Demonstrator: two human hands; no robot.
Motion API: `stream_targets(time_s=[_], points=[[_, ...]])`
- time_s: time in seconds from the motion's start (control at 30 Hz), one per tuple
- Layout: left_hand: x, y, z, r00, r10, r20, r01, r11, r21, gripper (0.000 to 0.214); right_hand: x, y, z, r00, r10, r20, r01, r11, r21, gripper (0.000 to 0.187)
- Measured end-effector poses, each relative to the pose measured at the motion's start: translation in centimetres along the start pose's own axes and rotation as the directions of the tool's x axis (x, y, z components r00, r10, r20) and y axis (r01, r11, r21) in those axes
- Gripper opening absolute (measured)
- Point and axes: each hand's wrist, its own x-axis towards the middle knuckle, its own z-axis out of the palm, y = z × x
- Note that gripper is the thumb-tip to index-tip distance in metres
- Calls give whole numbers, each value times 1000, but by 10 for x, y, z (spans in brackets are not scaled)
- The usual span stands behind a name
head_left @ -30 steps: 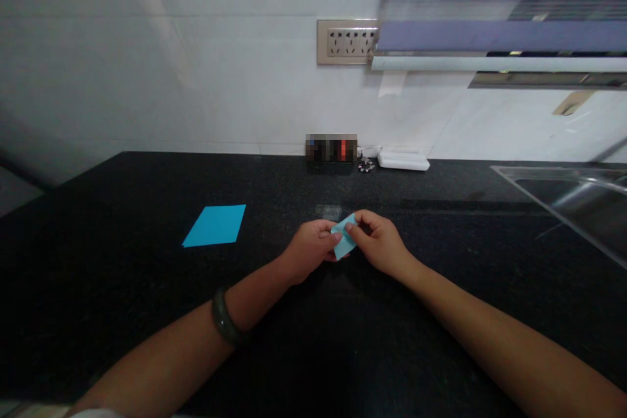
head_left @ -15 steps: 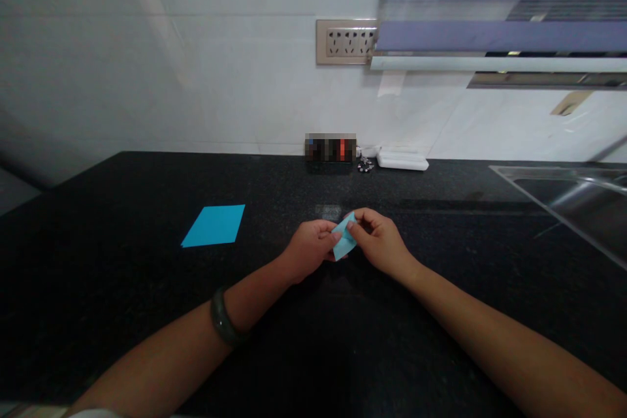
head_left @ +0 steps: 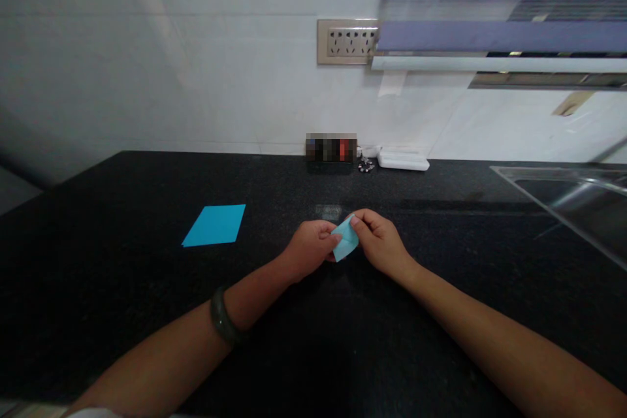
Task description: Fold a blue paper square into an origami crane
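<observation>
A small folded piece of light blue paper is held between my two hands, just over the dark countertop. My left hand pinches its left side, thumb on top and fingers beneath. At the upper right corner, the thumb and fingers of my right hand close on the paper. The far fingers of both hands are partly hidden behind it. To the left, a brighter blue sheet of paper lies flat on the counter, apart from my hands.
The black speckled countertop runs back to a pale wall. By the wall are a pixelated dark box, a small patterned item and a white oblong object. A metal sink is set in at the right.
My right thumb has shifted up from the middle of the folded paper to its upper corner, so more of the paper's face shows. My left hand has hardly moved.
</observation>
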Motion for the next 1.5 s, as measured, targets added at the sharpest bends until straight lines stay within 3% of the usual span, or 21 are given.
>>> stream_targets(time_s=[0.23,0.6,0.67,0.77,0.87,1.03,1.17,1.3,1.4,1.5], points=[[0,-1,0,1000,6,-27,-7,1000,-29,14,-1,0,4,999,33,25,-35,994,101,20],[2,-5,1,999,24,-21,-25,997,-79,19,1,6,6,1000,-5,16,5,999,46,15],[2,-7,-1,998,52,-29,-52,999,3,17,1,6,5,999,-31,-9,31,999,-14,14],[3,-9,-3,992,117,-49,-105,974,201,19,-2,4,3,984,-173,-32,165,971,-172,16],[2,-9,-3,981,183,-58,-145,904,401,20,-4,1,1,950,-309,44,306,899,-314,14],[-3,-4,1,954,298,-40,-211,757,619,20,-5,0,0,937,-337,93,345,848,-402,11],[-6,-1,3,945,325,-29,-223,709,669,20,-5,2,1,940,-330,83,334,851,-406,11],[-6,-1,2,946,320,-44,-218,732,645,21,-4,4,2,947,-315,65,314,865,-391,13],[-3,-4,0,963,259,-70,-175,802,571,20,-4,5,2,960,-282,3,267,906,-328,16],[0,-7,-1,979,186,-80,-138,903,407,20,-2,7,3,986,-158,-56,144,969,-199,23]])
